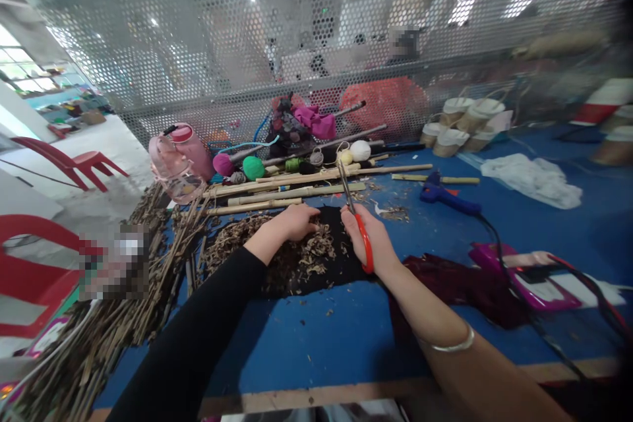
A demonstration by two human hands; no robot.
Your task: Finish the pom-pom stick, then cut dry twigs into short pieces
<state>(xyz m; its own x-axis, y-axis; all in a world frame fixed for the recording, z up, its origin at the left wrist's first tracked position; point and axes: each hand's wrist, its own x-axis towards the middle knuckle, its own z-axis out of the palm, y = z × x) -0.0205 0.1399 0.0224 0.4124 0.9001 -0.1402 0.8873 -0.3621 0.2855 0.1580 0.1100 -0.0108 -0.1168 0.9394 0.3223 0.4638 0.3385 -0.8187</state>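
Observation:
Shredded dry brown plant bits lie heaped on a black cloth in the middle of the blue table. My left hand rests over the heap, palm down, its fingers stretched to the right and a little apart, with nothing visible in them. Wrapped in my right hand is a pair of scissors with red handles. Their metal blades point up and away, above the cloth's right edge. Part of the heap is hidden under my left hand.
Long dry stalks cover the table's left side. Bamboo sticks and yarn balls lie behind the cloth. Rightward are a blue glue gun, dark red cloth and a purple device. A perforated metal screen stands behind.

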